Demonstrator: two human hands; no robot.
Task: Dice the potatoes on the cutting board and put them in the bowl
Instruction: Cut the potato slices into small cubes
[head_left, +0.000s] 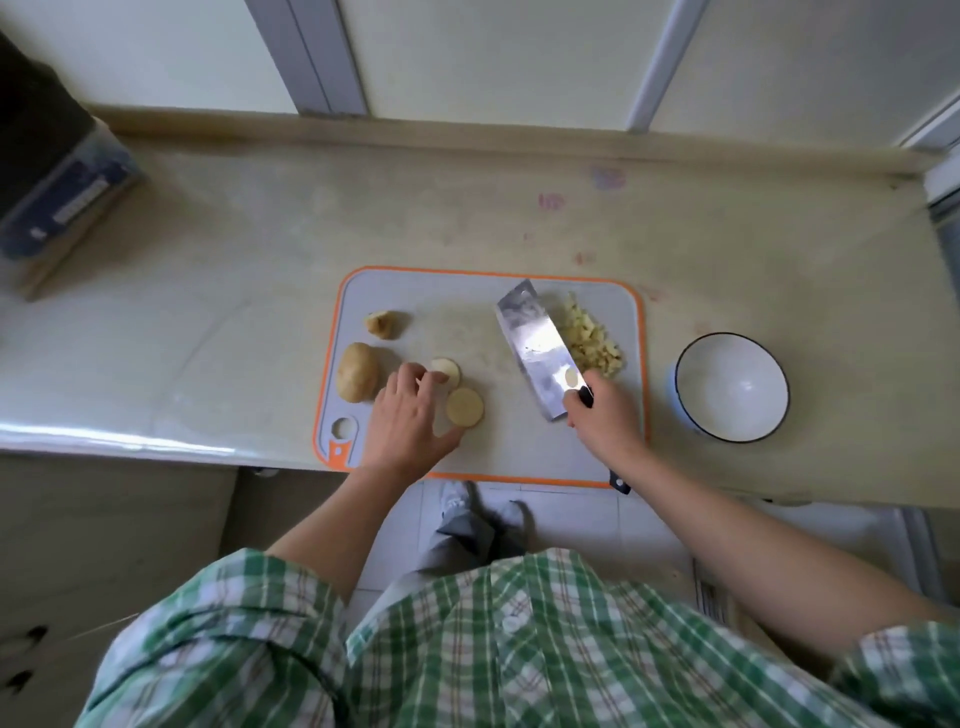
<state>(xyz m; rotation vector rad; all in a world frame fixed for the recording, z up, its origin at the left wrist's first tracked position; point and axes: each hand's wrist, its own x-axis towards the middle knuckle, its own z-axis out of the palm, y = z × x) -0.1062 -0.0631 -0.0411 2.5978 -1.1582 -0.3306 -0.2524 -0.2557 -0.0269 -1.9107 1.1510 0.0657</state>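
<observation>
Fingers (415, 376) of left hand (408, 421) are bent, tips on the near edge of the upper potato slice (445, 371). Thumb is splayed wide beside the lower potato slice (465, 408), so it reads as a touch, not a pinch. Right hand (602, 415) is wrapped tight on the cleaver (535, 348) handle. Blade is tilted with its flat face up, just left of the diced potato pile (592, 338); can't tell if the edge touches the cutting board (493, 312). Small potato piece (571, 376) is stuck to the blade near the heel.

Where the stock is:
- two slices lie flat on the board's near-left part
- whole potato (357, 371) and a cut end piece (382, 325) at the left edge
- dice heaped at the far-right corner
- white bowl (727, 364) sits on the counter (260, 234) just right of the board, nothing in it

Judgement: mid-task, step in hand is dicing the slices. To do it well:
- stack them or take one at a time, flat side down
- tuck fingertips under, knuckles guiding the blade, and pull the thumb in behind them
- cut strips, turn, cross-cut to match the existing dice
- knock the stuck piece off first
- work mid-board, clear of the pile
</observation>
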